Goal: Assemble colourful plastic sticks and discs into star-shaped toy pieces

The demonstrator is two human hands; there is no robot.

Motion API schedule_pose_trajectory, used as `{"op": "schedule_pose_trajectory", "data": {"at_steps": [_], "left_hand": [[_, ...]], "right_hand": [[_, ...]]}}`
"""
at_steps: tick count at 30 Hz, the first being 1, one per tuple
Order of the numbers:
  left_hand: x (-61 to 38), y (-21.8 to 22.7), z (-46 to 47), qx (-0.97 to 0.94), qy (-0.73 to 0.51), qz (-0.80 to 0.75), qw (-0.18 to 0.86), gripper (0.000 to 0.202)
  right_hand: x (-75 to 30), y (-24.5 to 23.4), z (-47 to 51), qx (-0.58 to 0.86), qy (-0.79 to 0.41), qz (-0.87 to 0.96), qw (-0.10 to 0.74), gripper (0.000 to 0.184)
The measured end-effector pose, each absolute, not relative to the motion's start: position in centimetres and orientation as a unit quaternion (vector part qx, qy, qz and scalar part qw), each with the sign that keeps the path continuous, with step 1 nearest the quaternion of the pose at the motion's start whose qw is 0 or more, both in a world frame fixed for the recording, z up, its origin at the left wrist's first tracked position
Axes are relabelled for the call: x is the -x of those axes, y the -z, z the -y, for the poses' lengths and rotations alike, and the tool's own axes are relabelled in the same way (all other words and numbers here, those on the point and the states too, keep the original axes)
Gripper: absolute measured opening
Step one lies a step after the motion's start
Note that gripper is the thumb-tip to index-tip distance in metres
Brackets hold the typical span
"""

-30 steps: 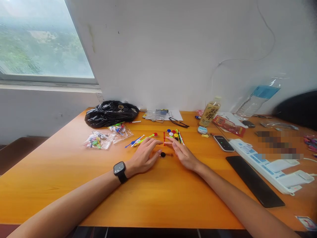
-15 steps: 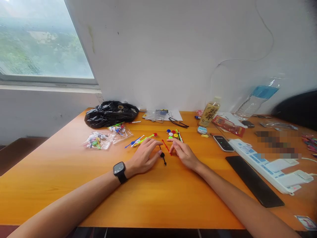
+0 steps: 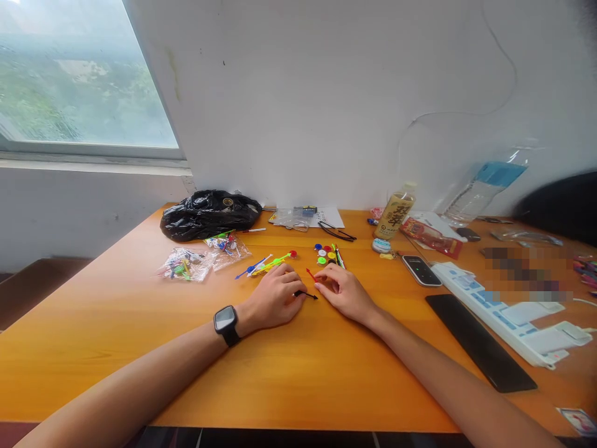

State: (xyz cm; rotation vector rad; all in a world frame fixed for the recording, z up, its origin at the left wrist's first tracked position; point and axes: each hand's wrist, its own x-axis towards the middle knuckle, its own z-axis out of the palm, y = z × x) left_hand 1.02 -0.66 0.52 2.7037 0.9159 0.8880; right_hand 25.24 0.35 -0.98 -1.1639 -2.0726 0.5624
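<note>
My left hand (image 3: 274, 297), with a black watch (image 3: 226, 324) on its wrist, rests on the orange table (image 3: 140, 336); its fingers are curled and pinch the round end of a small black stick (image 3: 308, 295). My right hand (image 3: 342, 290) lies just to the right with curled fingertips on a thin red stick (image 3: 310, 272). The two hands almost touch. Just beyond them lie coloured round caps (image 3: 325, 251) and several coloured sticks (image 3: 268, 263).
A black plastic bag (image 3: 209, 213) and two clear packets of coloured pieces (image 3: 186, 264) lie at the left back. To the right are glasses (image 3: 336, 232), a drink bottle (image 3: 394, 214), a phone (image 3: 421, 269), a white power strip (image 3: 508, 311) and a black slab (image 3: 480, 341).
My left fingers have curled in and closed on the black stick, which turned to lie sideways. My right hand drew back toward me with the red stick.
</note>
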Motion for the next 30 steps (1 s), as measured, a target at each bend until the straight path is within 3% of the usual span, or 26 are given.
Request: {"op": "schedule_pose_trajectory", "data": {"at_steps": [15, 18, 30], "left_hand": [[0.2, 0.5, -0.8, -0.809, -0.309, -0.497, -0.054, 0.013], [0.4, 0.8, -1.1, -0.792, -0.307, -0.523, -0.065, 0.020], [0.9, 1.2, -1.7, -0.809, -0.253, -0.526, -0.064, 0.018]], "right_hand": [[-25.0, 0.3, 0.3, 0.460, -0.238, 0.782, 0.346, 0.011], [-25.0, 0.4, 0.1, 0.442, -0.234, 0.789, 0.357, 0.011], [-25.1, 1.3, -0.4, 0.388, -0.215, 0.810, 0.384, 0.031]]}}
